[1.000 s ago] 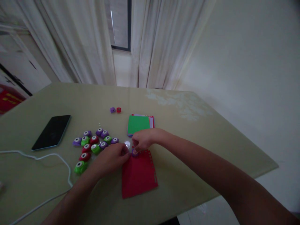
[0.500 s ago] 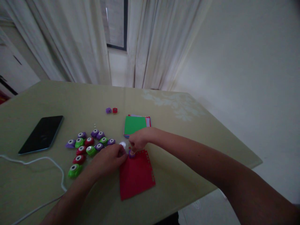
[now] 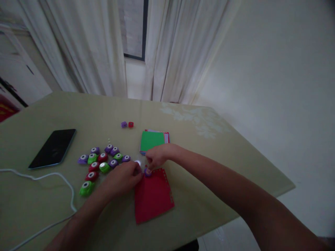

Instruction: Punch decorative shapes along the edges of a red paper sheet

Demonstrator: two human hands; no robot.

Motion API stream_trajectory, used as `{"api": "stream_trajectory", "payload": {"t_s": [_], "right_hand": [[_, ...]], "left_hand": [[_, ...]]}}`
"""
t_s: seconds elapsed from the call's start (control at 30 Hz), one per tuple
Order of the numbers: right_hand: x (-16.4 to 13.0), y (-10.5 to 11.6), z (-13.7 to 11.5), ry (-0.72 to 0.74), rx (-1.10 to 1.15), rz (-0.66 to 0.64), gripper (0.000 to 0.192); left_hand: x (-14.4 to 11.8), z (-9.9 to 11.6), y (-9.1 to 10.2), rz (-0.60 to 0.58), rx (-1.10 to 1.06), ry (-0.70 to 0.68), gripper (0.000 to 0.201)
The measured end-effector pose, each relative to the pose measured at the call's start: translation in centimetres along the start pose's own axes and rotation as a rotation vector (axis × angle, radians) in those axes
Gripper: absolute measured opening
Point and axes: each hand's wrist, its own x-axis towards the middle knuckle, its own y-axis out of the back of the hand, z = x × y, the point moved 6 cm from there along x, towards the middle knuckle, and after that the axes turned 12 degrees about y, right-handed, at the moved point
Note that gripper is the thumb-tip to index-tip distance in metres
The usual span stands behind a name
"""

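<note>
Barely changing against the two earlier pictures: both hands staying at the top edge of the square red paper sheet [image 3: 153,197], only the camera drifting a little, so the punching along that edge judged to be mid-press, not finished. Right hand [image 3: 156,157] pinching down with closed fingertips on the small round purple paper punch [image 3: 148,172], sitting on the sheet's top left corner. Left hand [image 3: 123,179] curling narrow, fingertips touching the sheet's left top edge, pinning it flat on the pale olive tabletop [image 3: 209,167]; nothing seen gripped inside it. Showing a row of small notches down the sheet's right edge and along the top, hard to count. Lying just beside the left hand, a cluster of purple, green and red round punches [image 3: 102,164], and a small whitish round thing [image 3: 137,162] half hidden behind the fingers, not identifiable. Resting just beyond the right hand, a stack of coloured paper squares with green on top [image 3: 153,141]. Sitting farther back, two tiny cubes, purple and red [image 3: 127,124]. Lying far left, a black phone [image 3: 52,148] with a white cable [image 3: 65,181] running off the frame edge. Punch's shape and opening mostly covered by fingers; dim light blurring detail.
</note>
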Motion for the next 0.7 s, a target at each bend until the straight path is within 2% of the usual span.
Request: {"api": "stream_trajectory", "payload": {"t_s": [0.13, 0.27, 0.37, 0.43, 0.5, 0.53, 0.6, 0.7], "right_hand": [[-0.6, -1.4, 2.1, 0.003, 0.261, 0.221, 0.039], [-1.8, -3.5, 3.4, 0.105, 0.597, 0.524, 0.031], [-2.5, -5.0, 3.5, 0.185, 0.719, 0.687, 0.03], [-2.8, -5.6, 3.3, 0.201, 0.684, 0.779, 0.039], [-3.0, -5.9, 2.7, 0.222, 0.543, 0.847, 0.053], [-3.1, -6.0, 2.4, 0.236, 0.468, 0.873, 0.053], [-3.3, -6.1, 2.0, 0.253, 0.375, 0.915, 0.041], [-3.6, -6.1, 2.0, 0.24, 0.382, 0.962, 0.024]], "left_hand": [[0.1, -0.1, 0.1, -0.003, -0.004, 0.003, 0.022], [0.0, 0.0, 0.2, -0.01, -0.011, -0.011, 0.023], [-0.2, 0.1, 0.3, -0.018, -0.013, -0.015, 0.025], [-0.4, 0.1, 0.4, -0.02, -0.017, -0.016, 0.027], [-0.7, 0.2, 0.4, -0.026, -0.028, -0.023, 0.027], [-0.8, 0.2, 0.4, -0.032, -0.037, -0.031, 0.027], [-1.0, 0.2, 0.3, -0.042, -0.052, -0.047, 0.026], [-1.1, 0.1, 0.1, -0.03, -0.059, -0.052, 0.024]]}}
